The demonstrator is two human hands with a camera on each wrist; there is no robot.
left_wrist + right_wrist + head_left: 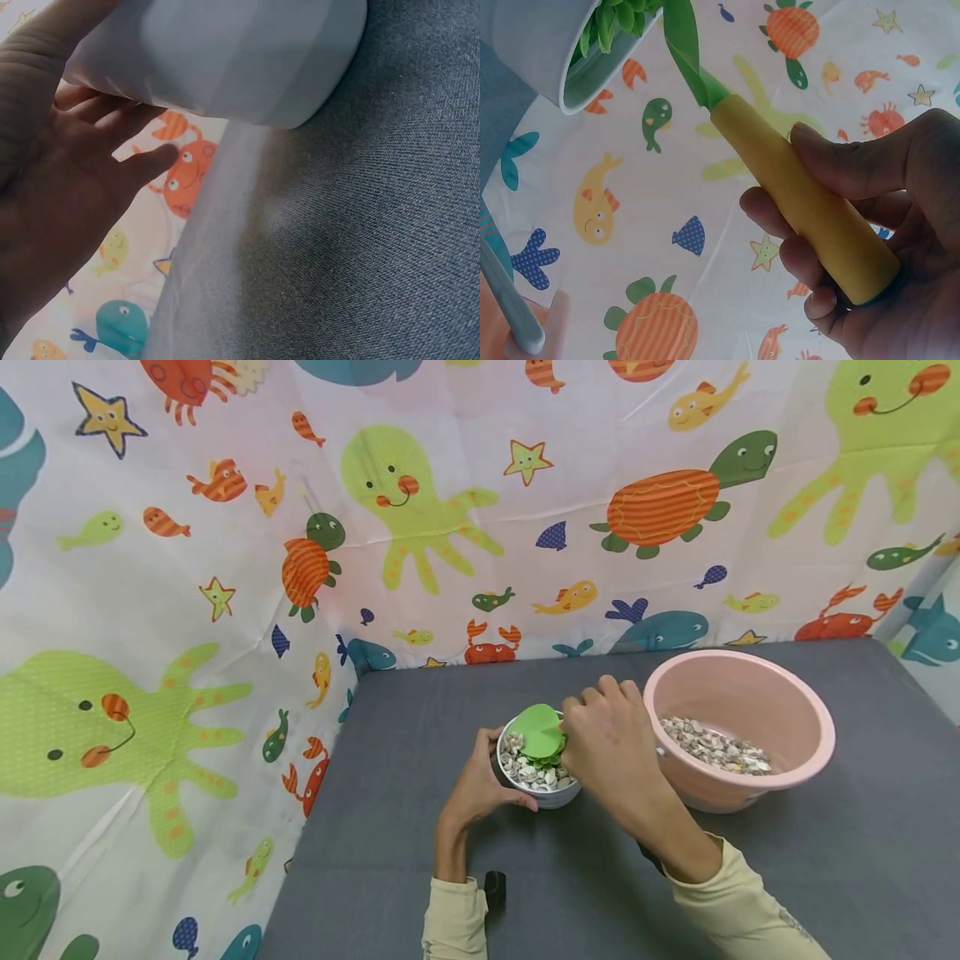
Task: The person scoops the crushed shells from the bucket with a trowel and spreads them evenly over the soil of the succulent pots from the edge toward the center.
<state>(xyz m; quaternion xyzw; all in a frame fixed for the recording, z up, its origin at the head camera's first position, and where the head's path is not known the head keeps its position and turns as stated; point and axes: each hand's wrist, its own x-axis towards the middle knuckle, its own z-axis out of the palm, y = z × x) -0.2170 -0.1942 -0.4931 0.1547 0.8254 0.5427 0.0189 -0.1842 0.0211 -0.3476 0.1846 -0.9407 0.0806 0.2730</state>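
Observation:
A white plant pot (555, 798) stands on the grey table, filled with small pale pebbles (521, 768) around a green leafy plant (619, 19). My left hand (480, 783) holds the pot from its left side, thumb along the front and fingers round the back. In my right hand (611, 752) is a small garden trowel with a yellow handle (802, 202), gripped between thumb and curled fingers. Its green blade (540, 731) hangs over the pot's opening and covers part of the plant. The pot's pale wall (225, 56) fills the top of the left wrist view.
A pink basin (813, 735) with more pebbles (716, 747) stands right of the pot, close beside my right forearm. A grey cloth (390, 777) covers the table. Behind and to the left hangs a curtain (465, 427) printed with sea animals.

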